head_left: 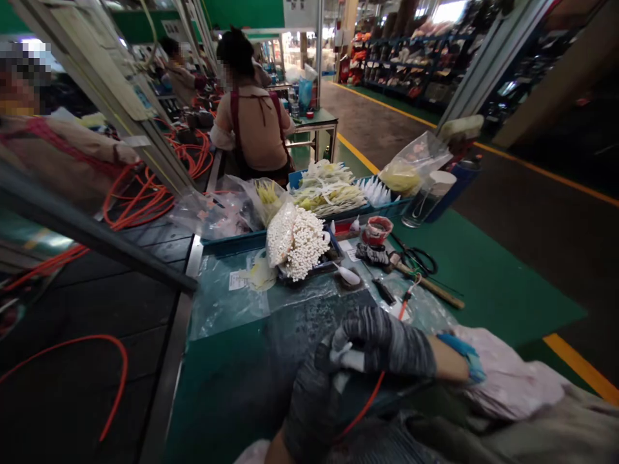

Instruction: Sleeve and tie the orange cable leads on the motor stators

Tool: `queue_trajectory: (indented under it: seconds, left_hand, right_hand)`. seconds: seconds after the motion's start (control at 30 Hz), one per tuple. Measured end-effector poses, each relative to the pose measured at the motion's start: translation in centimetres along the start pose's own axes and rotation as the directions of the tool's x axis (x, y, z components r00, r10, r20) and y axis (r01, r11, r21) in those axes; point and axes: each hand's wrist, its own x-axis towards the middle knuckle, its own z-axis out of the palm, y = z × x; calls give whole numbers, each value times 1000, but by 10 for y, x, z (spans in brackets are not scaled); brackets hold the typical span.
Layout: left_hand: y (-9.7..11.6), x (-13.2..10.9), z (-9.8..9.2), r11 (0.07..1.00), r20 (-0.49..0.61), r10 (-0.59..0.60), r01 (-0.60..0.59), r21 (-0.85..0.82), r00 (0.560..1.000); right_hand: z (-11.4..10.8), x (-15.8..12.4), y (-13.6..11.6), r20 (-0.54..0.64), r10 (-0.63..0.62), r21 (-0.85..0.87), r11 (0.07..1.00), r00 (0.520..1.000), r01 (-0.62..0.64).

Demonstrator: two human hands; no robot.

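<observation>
Both hands wear grey striped gloves and meet over the front of the green table [222, 393]. My left hand [312, 403] is closed, its fingers pinched around a small white piece [342, 352]. My right hand [387, 341] closes on the same piece from the other side; the fingers hide most of it, so its shape is unclear. An orange cord [372, 396] runs below my right hand. Just beyond the hands lie a white teardrop-shaped piece [348, 275] and a black-handled tool [383, 291].
A bundle of white-beaded stems [304, 245] sits before a blue tray of pale yellow pieces [329, 193]. To the right are a red cup [377, 230], scissors [420, 260], a wooden-handled tool [430, 283] and a clear jar [425, 200]. A metal post slants at left; co-workers sit beyond.
</observation>
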Motion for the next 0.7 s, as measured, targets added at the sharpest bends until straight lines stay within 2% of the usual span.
queue_trajectory:
  seconds: [0.07,0.1,0.17,0.23,0.3,0.37,0.43,0.53,0.6,0.7]
  left_hand:
    - [-3,-2,-1,994,77,-48,55,-91,996]
    - [-6,-4,-1,991,98,-72,82,-108,993]
    - [-11,-8,-1,991,104,-90,99,-89,990]
    - [-16,-10,2,994,91,-97,101,-37,991]
    - [-19,-9,5,991,65,-134,132,25,989]
    - [-22,-5,6,979,38,-193,190,77,980]
    - [-25,-2,1,967,9,-242,240,89,970]
    - [-28,-1,-12,957,-63,-287,289,24,956]
    - [-26,-1,-21,952,-106,-304,301,-47,947]
    - [-19,-3,-31,944,-109,-320,306,-127,941]
  right_hand:
    - [14,-5,14,55,121,209,969,991,-130]
    - [19,-7,21,61,159,253,953,985,-169]
    - [28,-14,34,13,170,238,957,985,-168]
    - [36,-20,42,-64,140,167,978,988,-128]
    - [38,-22,46,-89,116,105,989,989,-106]
    - [32,-21,51,-88,131,87,989,987,-123]
    - [22,-17,60,-136,158,37,987,978,-155]
    - [10,-11,86,-253,110,-225,960,961,-169]
    - [10,-9,106,-267,60,-376,912,962,-162]
    - [11,-13,129,-250,46,-435,887,967,-154]
